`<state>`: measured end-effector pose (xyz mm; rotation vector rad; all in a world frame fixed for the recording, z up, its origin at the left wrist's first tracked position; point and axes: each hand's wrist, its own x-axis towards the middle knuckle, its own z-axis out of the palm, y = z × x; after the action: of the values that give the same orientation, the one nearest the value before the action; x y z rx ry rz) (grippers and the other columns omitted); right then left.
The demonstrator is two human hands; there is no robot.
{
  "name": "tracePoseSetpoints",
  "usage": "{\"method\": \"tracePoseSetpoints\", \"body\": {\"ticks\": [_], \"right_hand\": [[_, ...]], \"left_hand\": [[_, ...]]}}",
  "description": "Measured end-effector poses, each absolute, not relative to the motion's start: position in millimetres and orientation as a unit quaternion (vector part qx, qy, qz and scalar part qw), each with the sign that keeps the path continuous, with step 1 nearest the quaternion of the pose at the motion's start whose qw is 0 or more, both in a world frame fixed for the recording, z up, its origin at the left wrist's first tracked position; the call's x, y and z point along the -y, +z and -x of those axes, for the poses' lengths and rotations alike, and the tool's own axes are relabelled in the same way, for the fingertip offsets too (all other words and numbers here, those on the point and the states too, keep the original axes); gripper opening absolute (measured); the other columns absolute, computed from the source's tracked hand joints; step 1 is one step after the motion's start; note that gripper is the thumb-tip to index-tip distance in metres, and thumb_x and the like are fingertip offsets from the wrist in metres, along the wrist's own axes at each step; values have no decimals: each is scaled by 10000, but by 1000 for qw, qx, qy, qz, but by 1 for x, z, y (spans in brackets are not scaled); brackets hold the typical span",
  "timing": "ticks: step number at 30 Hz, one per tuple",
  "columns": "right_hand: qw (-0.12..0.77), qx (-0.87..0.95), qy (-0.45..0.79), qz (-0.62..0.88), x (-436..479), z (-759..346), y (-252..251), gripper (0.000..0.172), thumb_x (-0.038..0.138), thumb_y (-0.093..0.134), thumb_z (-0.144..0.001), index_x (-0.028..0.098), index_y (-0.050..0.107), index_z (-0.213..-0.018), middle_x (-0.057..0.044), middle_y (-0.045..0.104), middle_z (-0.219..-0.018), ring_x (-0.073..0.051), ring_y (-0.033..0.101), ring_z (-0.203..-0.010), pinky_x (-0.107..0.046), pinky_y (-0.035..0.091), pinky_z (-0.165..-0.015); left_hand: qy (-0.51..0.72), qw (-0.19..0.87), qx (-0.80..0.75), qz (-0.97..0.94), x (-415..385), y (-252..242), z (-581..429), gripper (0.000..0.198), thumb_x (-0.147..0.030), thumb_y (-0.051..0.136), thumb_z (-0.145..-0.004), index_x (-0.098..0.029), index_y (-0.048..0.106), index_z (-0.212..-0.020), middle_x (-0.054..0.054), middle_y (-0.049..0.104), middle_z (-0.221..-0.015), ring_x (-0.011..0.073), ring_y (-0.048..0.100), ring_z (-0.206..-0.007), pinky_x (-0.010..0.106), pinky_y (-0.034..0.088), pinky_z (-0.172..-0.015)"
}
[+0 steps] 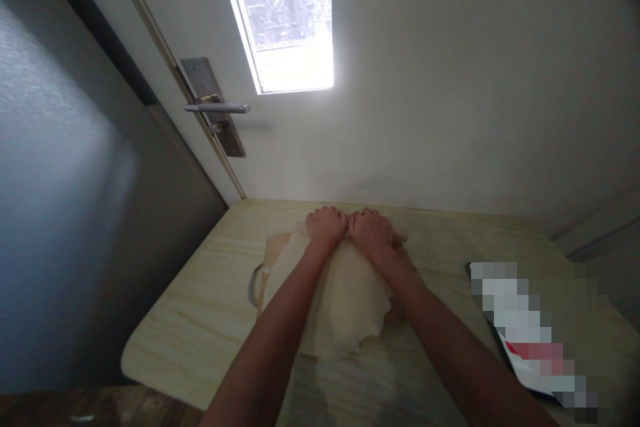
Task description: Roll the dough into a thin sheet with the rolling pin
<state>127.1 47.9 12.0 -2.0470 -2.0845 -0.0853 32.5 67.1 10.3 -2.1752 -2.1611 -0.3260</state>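
Two-handed, clamped the rolling pin [401, 237] crosswise with left hand [327, 227] and right hand [371, 232] side by side, the right nearer its visible end, and had the dough [345, 297] bodyward of the grip, across the board [274, 249] on the bench [193, 307].

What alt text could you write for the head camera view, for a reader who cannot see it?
A person's left hand and right hand are closed side by side at the far edge of a pale, ragged-edged, dough-like sheet. It lies over a board with a metal handle at its left, on a wood-grained table before a door.
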Motion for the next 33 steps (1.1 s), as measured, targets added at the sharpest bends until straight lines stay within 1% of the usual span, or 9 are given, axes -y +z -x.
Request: {"method": "tracePoseSetpoints", "body": {"ticks": [7,12,17,21,27,33], "right_hand": [[107,688,2,718,-70,-128,12,432,293,272,-817,125,667,-856,-155,633,-900,-242,572,-830,-331,400,-698],[105,673,29,731,-80,-128,15,442,313,274,-812,126,674,-848,-156,648,-854,-240,600,-785,-320,414,-664],[100,669,51,735,-87,-129,17,433,317,287,-802,130,674,-851,-156,651,-848,-239,605,-777,-310,421,-646],[104,672,49,731,-89,-130,17,424,313,296,-795,125,672,-849,-155,650,-847,-251,604,-773,-323,425,-636],[105,669,48,734,-86,-129,16,427,316,286,-810,134,666,-874,-149,646,-876,-242,595,-798,-332,416,-671],[116,670,11,733,-74,-127,13,419,302,281,-825,119,653,-892,-158,631,-911,-224,582,-823,-308,405,-695]], "left_hand": [[-86,-31,720,688,-86,18,-36,434,-354,305,-780,-112,655,-862,148,646,-838,261,600,-785,336,437,-648],[-91,-52,723,682,-100,16,-36,400,-343,337,-767,-118,643,-891,156,640,-875,257,596,-825,323,442,-661],[-95,-53,726,680,-109,13,-36,373,-335,346,-771,-130,633,-891,143,638,-875,238,594,-826,298,437,-672],[-104,-55,721,683,-110,12,-36,377,-318,316,-793,-124,605,-936,152,621,-910,240,581,-857,319,425,-705],[-119,-31,722,681,-107,11,-36,378,-309,308,-795,-121,610,-923,148,623,-897,235,584,-834,309,427,-688],[-117,-13,726,678,-96,12,-36,388,-318,309,-798,-128,624,-919,140,636,-875,227,589,-815,301,428,-678]]}}
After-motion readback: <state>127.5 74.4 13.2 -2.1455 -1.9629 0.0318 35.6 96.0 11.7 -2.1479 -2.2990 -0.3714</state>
